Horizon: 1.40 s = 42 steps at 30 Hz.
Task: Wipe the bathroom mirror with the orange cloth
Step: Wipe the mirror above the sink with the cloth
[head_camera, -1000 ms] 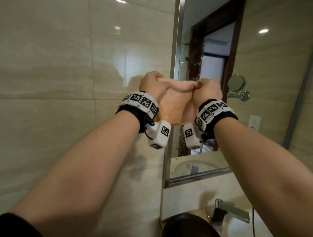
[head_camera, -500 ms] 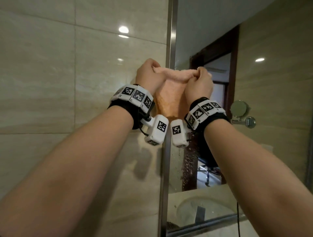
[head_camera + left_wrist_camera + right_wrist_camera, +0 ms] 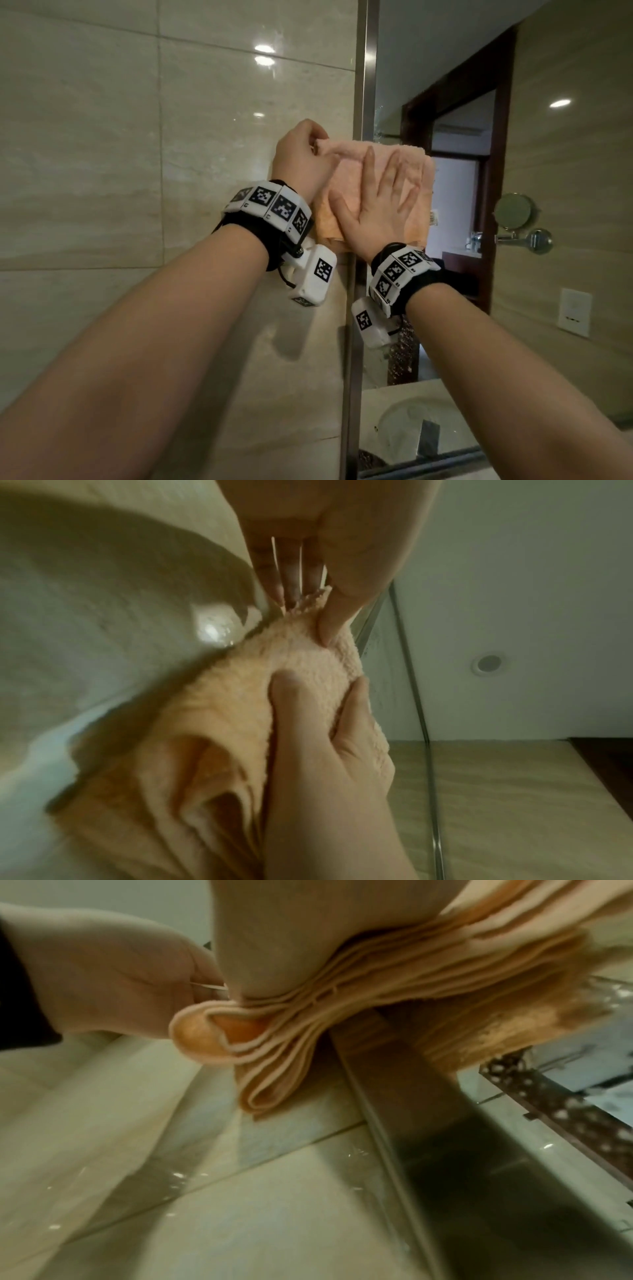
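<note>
The folded orange cloth [image 3: 423, 178] lies flat against the mirror [image 3: 445, 68], over its left steel frame [image 3: 364, 85]. My right hand [image 3: 383, 192] presses on it with straight, spread fingers. My left hand [image 3: 317, 144] pinches the cloth's top left corner between thumb and curled fingers. The left wrist view shows that pinch on the cloth [image 3: 222, 696] from below, with the right hand [image 3: 308, 723] flat on the fabric. In the right wrist view the cloth's stacked folds [image 3: 411, 974] bulge out under my palm, and the left hand [image 3: 120, 974] is beside them.
Beige glossy wall tiles [image 3: 137, 171] fill the left. The mirror reflects a dark door frame [image 3: 493, 171], a round swivel mirror [image 3: 515, 210], a wall socket [image 3: 574, 312] and the basin [image 3: 411, 421] below.
My right hand let go of the cloth's top edge and now lies flat and spread on it. The left hand keeps its pinch. The cloth has spread wider onto the glass.
</note>
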Motion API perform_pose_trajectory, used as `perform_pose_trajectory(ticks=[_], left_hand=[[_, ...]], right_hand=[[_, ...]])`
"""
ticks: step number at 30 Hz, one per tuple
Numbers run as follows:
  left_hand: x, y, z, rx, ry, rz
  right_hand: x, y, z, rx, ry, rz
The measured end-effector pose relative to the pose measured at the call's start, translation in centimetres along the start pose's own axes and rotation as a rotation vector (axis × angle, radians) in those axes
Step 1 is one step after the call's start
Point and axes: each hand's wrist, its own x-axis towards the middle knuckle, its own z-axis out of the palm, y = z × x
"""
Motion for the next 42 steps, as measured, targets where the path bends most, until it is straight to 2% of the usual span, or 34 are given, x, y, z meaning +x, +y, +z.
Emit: perform_pose_trajectory(ticks=[5,8,11,13,16,25,36,42], left_hand=[[0.6,0.2,-2.0,-0.216,0.034,-0.015],[1.7,-0.2,-2.9,-0.044,0.017,0.052],[3.2,-0.4,-3.4,0.349,-0.011,0.194],[4.4,-0.2,-4.0,0.507,0.004,0.206],[5.9,0.3,-4.7,0.627,0.023,0.167],[8.9,2.2,-4.3,0.756,-0.055,0.158],[13.9,4.1,-4.3,0.866,-0.022,0.198],[16.1,5.0,-2.6,0.912,0.009,0.250]], right_hand=[[0.2,-0.7,0.7,-0.034,0.039,0.006],[0.7,-0.9,0.6,-0.041,0.037,-0.005],[1.5,-0.9,0.3,-0.062,0.026,-0.023],[2.5,-1.1,0.0,-0.060,0.023,-0.031],[4.8,-1.6,-1.0,-0.051,0.019,-0.043],[10.6,-2.9,-3.4,-0.080,0.014,-0.051],[19.4,-4.8,-6.6,-0.086,0.070,-0.053],[23.5,-4.5,-8.6,-0.083,0.033,-0.104]])
